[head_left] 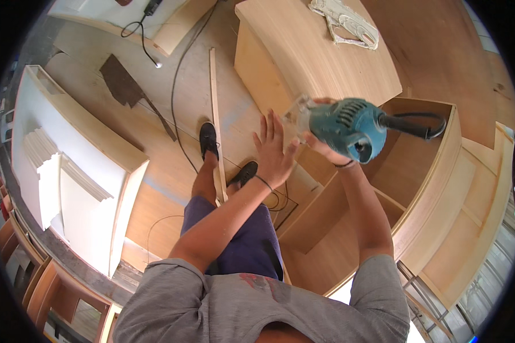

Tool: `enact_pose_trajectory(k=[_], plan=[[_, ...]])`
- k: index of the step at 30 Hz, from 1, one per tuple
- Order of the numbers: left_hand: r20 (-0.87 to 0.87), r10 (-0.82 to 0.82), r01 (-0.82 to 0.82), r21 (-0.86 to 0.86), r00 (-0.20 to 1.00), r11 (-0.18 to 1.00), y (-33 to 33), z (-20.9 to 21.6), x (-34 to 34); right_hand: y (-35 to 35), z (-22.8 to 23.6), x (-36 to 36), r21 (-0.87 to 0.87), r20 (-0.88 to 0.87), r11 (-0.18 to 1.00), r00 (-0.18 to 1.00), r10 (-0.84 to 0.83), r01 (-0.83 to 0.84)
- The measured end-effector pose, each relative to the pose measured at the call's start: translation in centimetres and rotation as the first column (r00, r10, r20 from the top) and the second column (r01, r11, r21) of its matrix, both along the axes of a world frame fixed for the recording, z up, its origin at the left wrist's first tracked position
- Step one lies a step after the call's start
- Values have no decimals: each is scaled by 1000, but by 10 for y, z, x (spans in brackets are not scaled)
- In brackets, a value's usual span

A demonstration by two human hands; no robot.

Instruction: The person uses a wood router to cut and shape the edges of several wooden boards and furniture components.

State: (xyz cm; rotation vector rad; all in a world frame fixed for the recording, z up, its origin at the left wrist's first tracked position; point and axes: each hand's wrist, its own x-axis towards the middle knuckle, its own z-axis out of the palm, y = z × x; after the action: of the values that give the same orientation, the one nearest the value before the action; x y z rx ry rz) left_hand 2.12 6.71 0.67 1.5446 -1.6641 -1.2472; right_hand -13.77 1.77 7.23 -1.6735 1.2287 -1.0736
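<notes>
- Right hand (328,150): closed around the teal power tool (346,123), thumb on the near side, fingertips showing at the far side of the housing.
- Power tool: held raised in the right hand, ahead of the person and to the right of the left hand. Its clear base (295,116) points left; its rear end, with a looped black cord (415,125), points right.
- Left hand (276,155): unclamped, fingers extended, palm turned down, just beside the clear base. Contact with the base cannot be told from this view.
- Hands: near each other, left thumb close to the right thumb.
- Below the hands: open-topped wooden cabinet (386,199) with dividers, to the right of the legs.
- Beyond the tool: pale wooden unit (320,54) carrying a white openwork piece (355,27).
- Floor: narrow wooden strip (214,91) extending forward from between the shoes (208,139).
</notes>
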Motion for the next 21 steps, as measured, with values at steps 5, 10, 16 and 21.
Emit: enact_pose_trajectory(k=[5, 10, 16, 21], plan=[[5, -46, 46, 1, 999, 999, 37, 3, -7, 39, 3, -5, -17, 152, 999, 987, -45, 48], [66, -119, 117, 29, 991, 993, 56, 14, -16, 60, 6, -22, -69, 123, 997, 992, -19, 27], [181, -275, 277, 12, 944, 961, 93, 43, 2, 136, 24, -45, 154, 134, 962, 960, -248, 227], [260, -316, 341, -55, 912, 938, 124, 62, 55, 228, 53, -53, 212, 263, 878, 840, -474, 429]])
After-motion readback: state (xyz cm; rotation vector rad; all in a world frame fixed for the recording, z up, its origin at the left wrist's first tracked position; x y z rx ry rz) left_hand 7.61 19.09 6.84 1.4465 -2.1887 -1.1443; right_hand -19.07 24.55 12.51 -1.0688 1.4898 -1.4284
